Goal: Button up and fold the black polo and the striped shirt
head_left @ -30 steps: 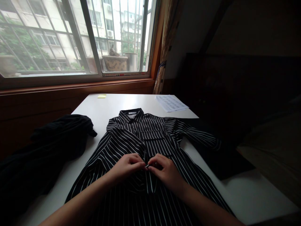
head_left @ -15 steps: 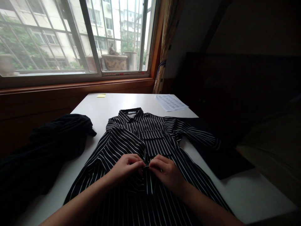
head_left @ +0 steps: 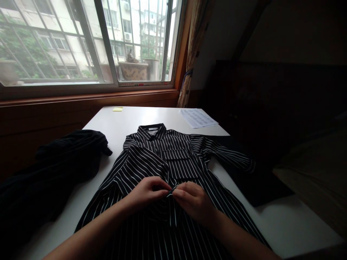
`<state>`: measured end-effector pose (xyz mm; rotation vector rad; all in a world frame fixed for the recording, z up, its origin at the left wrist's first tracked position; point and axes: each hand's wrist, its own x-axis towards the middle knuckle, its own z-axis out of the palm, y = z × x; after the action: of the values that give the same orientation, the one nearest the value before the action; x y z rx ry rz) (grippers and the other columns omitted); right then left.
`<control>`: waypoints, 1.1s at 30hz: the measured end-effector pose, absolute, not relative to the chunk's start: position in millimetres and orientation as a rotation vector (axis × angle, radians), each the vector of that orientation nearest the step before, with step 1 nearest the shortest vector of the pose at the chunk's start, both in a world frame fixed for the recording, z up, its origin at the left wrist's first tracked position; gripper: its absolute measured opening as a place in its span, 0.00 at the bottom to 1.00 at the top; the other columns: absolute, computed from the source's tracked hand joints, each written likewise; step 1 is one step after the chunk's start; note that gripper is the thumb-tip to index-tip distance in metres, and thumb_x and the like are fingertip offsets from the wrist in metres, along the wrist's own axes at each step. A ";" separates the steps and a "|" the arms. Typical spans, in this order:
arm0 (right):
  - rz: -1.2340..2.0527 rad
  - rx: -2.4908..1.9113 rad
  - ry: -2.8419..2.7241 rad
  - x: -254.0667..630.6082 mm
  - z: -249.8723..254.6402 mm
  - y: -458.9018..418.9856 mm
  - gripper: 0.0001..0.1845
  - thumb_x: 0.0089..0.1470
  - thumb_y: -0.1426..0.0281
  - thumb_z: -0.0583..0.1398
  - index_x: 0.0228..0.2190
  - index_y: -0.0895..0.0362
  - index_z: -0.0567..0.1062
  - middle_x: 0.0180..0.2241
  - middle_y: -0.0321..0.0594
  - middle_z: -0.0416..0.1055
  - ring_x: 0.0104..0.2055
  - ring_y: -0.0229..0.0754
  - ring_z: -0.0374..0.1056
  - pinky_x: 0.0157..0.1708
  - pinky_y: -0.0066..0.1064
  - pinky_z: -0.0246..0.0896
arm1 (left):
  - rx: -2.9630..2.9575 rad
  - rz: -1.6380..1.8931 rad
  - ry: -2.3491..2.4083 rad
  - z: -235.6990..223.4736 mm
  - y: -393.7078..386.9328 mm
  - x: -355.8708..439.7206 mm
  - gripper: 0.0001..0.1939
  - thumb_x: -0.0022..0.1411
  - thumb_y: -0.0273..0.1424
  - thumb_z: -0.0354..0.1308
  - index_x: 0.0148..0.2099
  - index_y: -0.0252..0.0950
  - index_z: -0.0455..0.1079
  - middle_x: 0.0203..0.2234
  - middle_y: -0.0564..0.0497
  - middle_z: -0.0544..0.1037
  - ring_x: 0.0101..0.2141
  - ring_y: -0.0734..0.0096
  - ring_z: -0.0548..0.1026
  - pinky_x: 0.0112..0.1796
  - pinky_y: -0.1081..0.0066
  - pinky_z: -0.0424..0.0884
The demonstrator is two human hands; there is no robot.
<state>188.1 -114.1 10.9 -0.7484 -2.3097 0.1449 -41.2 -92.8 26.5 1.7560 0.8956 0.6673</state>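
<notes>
A black shirt with white stripes (head_left: pixel 179 164) lies front up on the table, its collar toward the window. The sleeve on its left side is folded across the front, and the other stretches out to the right. Over the middle of the shirt my left hand (head_left: pixel 151 191) pinches a small piece of the striped cloth between thumb and fingers. Right beside it, my right hand (head_left: pixel 193 200) grips the same bit of cloth, fingers closed. Whether a button is between the fingertips cannot be made out.
Dark crumpled clothing (head_left: pixel 73 155) is heaped at the left of the white table (head_left: pixel 146 115). A dark flat cloth (head_left: pixel 260 191) lies under the right sleeve. Printed sheets (head_left: pixel 197 118) and a yellow sticky note (head_left: pixel 118 109) lie near the far edge, below the window.
My left thumb and fingers have shifted slightly on the cloth and look straighter. My right hand stays nearly in place, still pinching. The shirt lies as before.
</notes>
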 end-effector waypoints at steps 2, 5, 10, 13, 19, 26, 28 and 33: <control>0.134 -0.746 -2.305 188.8 10.3 -113.7 0.06 0.62 0.75 0.59 0.39 0.55 0.73 0.33 0.37 0.75 0.33 0.37 0.69 0.35 0.30 0.63 | 1.784 0.681 0.882 25.6 -92.2 -42.1 0.09 0.62 0.32 0.62 0.44 0.38 0.79 0.37 0.51 0.79 0.40 0.67 0.76 0.43 0.70 0.70; 0.127 -0.744 -2.299 189.9 9.3 -114.2 0.06 0.62 0.75 0.59 0.39 0.54 0.74 0.34 0.37 0.75 0.33 0.37 0.70 0.35 0.30 0.63 | 1.800 0.711 0.852 22.5 -91.8 -41.9 0.09 0.63 0.32 0.63 0.45 0.38 0.79 0.37 0.51 0.79 0.39 0.68 0.76 0.42 0.70 0.70; 0.140 -0.750 -2.286 190.1 10.9 -115.2 0.05 0.61 0.75 0.59 0.39 0.55 0.74 0.33 0.37 0.75 0.33 0.37 0.70 0.35 0.30 0.63 | 1.878 0.802 0.833 15.9 -93.3 -38.8 0.07 0.62 0.30 0.64 0.44 0.38 0.79 0.34 0.51 0.79 0.37 0.70 0.76 0.40 0.71 0.70; 0.139 -0.743 -2.272 189.7 12.2 -114.8 0.05 0.61 0.75 0.59 0.38 0.55 0.74 0.33 0.36 0.75 0.32 0.37 0.69 0.34 0.30 0.63 | 1.930 0.858 0.816 14.3 -94.7 -37.7 0.07 0.63 0.29 0.63 0.44 0.38 0.79 0.34 0.51 0.79 0.36 0.71 0.76 0.39 0.72 0.71; 0.143 -0.751 -2.250 190.1 13.8 -114.8 0.06 0.61 0.76 0.59 0.38 0.55 0.74 0.33 0.37 0.75 0.33 0.37 0.70 0.35 0.30 0.64 | 2.049 0.957 0.787 8.1 -96.3 -36.4 0.07 0.64 0.29 0.61 0.44 0.36 0.78 0.33 0.49 0.78 0.34 0.71 0.76 0.37 0.72 0.73; 0.147 -0.732 -2.212 188.5 15.0 -116.5 0.08 0.59 0.78 0.60 0.39 0.54 0.74 0.32 0.36 0.75 0.32 0.37 0.70 0.35 0.29 0.66 | 2.271 1.134 0.802 1.5 -100.2 -33.5 0.05 0.65 0.28 0.60 0.43 0.37 0.76 0.33 0.49 0.77 0.34 0.72 0.75 0.36 0.72 0.74; 0.153 -0.728 -2.189 188.7 14.7 -116.5 0.08 0.59 0.78 0.60 0.39 0.53 0.74 0.32 0.36 0.75 0.32 0.36 0.70 0.35 0.29 0.67 | 2.356 1.164 0.806 3.5 -100.8 -33.8 0.05 0.66 0.28 0.59 0.43 0.37 0.75 0.33 0.49 0.77 0.33 0.72 0.75 0.35 0.73 0.73; 0.199 -0.686 -2.143 189.2 13.5 -115.8 0.08 0.59 0.77 0.61 0.40 0.53 0.75 0.33 0.37 0.75 0.33 0.36 0.71 0.35 0.29 0.69 | 2.562 1.186 0.762 9.8 -102.3 -36.6 0.06 0.68 0.28 0.57 0.45 0.37 0.73 0.33 0.49 0.78 0.32 0.72 0.74 0.34 0.71 0.72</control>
<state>189.2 -115.8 13.5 -0.6861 -2.1434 0.1987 -36.6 -102.3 9.8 2.5619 0.7622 1.1861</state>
